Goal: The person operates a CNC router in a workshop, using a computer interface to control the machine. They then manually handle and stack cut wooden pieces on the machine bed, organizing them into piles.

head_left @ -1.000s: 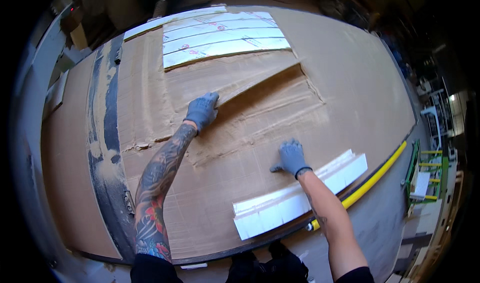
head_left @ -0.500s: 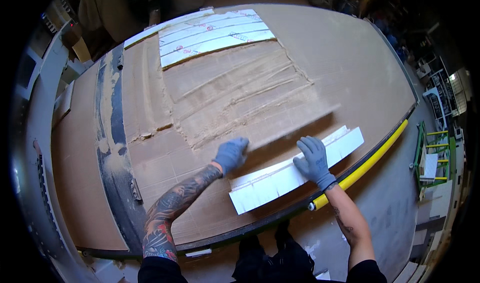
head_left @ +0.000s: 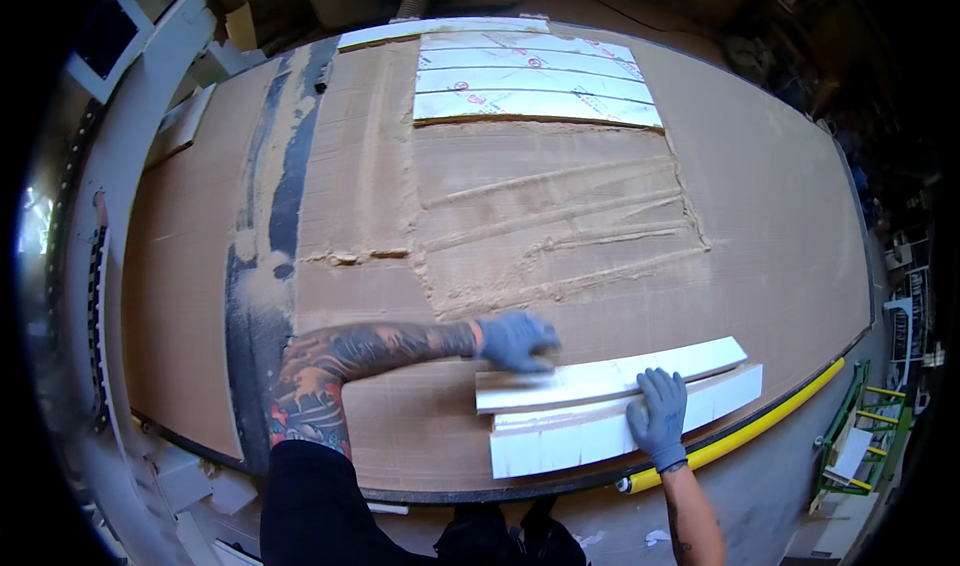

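Two white strips lie side by side near the front edge of the large table: a far strip (head_left: 600, 374) and a near strip (head_left: 590, 436), which has a narrow stepped edge along its far side. My right hand (head_left: 658, 421), in a grey-blue glove, rests on them towards their right end, its fingers stretched across the gap onto the far strip. My left hand (head_left: 513, 342), gloved alike, is just above the left end of the far strip. Its fingers are smeared by motion, so whether they touch or grip the strip is unclear.
Several white printed strips (head_left: 530, 78) lie together at the far side of the brown tabletop (head_left: 790, 206). Ridges of sawdust (head_left: 560, 236) cross the middle. A dark rail (head_left: 292, 181) runs along the left. A yellow roller (head_left: 760, 426) lines the front right edge, near a green stand (head_left: 870, 426).
The far strip, earlier tipped up on edge behind the near one, now lies white face up beside it. My left hand moved along over its left end. The view has shifted.
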`<state>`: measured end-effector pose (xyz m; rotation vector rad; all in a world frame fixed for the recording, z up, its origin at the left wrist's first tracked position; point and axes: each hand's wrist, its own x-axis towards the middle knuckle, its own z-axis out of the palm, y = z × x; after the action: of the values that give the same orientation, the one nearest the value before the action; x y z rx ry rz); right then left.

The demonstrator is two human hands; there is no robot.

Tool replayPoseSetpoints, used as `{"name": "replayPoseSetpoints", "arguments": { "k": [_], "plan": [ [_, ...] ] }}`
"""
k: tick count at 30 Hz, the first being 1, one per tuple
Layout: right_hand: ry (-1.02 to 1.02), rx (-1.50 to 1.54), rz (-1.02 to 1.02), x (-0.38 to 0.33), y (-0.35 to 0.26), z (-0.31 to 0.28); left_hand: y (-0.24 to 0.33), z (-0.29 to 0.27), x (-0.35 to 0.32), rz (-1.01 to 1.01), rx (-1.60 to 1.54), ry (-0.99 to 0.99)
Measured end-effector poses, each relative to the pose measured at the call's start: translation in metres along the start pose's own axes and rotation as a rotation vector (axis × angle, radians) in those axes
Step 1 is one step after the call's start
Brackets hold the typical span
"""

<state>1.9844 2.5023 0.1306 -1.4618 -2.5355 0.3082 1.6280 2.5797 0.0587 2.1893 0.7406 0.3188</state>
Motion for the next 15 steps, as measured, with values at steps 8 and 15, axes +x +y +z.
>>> {"name": "replayPoseSetpoints", "arguments": {
  "k": [8,15],
  "plan": [
    [-0.096,0.020,0.000,0.026,0.004,-0.001,-0.245,-0.263,0.037,-0.858,0.765,0.504],
    [-0.152,0.028,0.033,0.036,0.015,0.001,-0.282,-0.291,0.045,-1.209,0.590,0.398]
  ]
}}
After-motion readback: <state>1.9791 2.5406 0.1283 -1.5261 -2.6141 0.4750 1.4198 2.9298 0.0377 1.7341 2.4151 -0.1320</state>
